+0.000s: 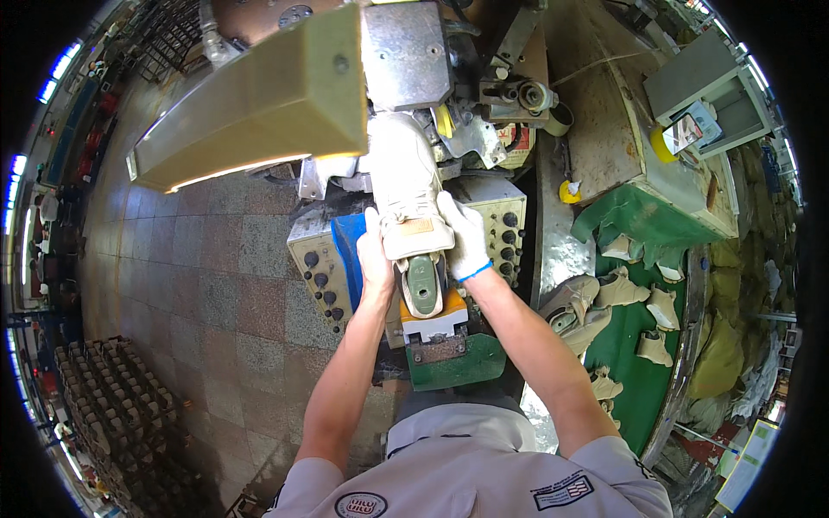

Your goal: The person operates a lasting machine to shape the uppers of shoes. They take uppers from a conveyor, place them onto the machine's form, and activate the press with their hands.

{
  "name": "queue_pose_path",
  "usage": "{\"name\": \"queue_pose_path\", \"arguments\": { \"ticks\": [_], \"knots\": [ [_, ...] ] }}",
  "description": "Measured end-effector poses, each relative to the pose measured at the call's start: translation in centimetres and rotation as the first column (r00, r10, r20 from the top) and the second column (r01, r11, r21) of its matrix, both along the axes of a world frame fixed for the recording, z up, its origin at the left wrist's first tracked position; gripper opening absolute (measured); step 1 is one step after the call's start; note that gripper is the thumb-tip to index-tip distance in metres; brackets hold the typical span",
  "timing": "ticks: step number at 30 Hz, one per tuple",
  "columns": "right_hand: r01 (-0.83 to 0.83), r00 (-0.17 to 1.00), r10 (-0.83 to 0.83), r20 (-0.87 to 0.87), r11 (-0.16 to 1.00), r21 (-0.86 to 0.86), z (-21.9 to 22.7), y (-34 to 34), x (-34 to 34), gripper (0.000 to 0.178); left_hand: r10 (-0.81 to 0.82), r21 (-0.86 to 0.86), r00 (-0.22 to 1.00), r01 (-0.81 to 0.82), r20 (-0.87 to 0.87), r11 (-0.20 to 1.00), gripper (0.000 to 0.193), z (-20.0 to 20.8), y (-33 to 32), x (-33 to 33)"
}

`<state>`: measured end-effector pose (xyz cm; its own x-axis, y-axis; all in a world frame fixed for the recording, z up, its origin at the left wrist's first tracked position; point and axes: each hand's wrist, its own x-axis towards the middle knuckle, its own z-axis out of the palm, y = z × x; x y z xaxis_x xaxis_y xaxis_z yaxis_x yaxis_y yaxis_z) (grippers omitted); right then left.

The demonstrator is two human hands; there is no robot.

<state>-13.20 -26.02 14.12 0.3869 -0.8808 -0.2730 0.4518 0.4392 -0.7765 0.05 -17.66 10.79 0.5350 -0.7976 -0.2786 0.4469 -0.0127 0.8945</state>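
A cream shoe upper (404, 177) with laces and a tan tongue patch sits over a green shoe last (422, 281), its toe up against a metal machine head (406, 65). My bare left hand (374, 259) grips the upper's left side. On the opposite side, my right hand (467, 237), in a white glove with a blue cuff, presses around the upper. The fingertips of both hands are partly hidden by the shoe. Below the heel end is an orange and grey machine support (434, 326).
Control panels with dark knobs (320, 281) flank the shoe. A yellowish lamp hood (259, 104) hangs at upper left. To the right, several beige uppers (622, 287) lie on a green belt (617, 371). A rack (112, 388) stands at lower left.
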Motion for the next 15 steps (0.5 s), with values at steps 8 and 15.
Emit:
{"name": "queue_pose_path", "arguments": {
  "ticks": [8, 15],
  "knots": [
    [0.143, 0.984, -0.156, -0.085, 0.980, -0.140, -1.6, 4.7, -16.4, 0.050, -0.358, 0.725, 0.830, -0.078, 0.427, 0.684, 0.080, -9.3, 16.5, -7.1],
    [0.169, 0.954, -0.177, -0.240, 0.984, -0.053, -0.1, 10.2, -20.4, 0.050, -0.208, 0.611, 0.854, -0.152, 0.477, 0.777, 0.079, -14.8, 15.2, -7.5]
  ]
}}
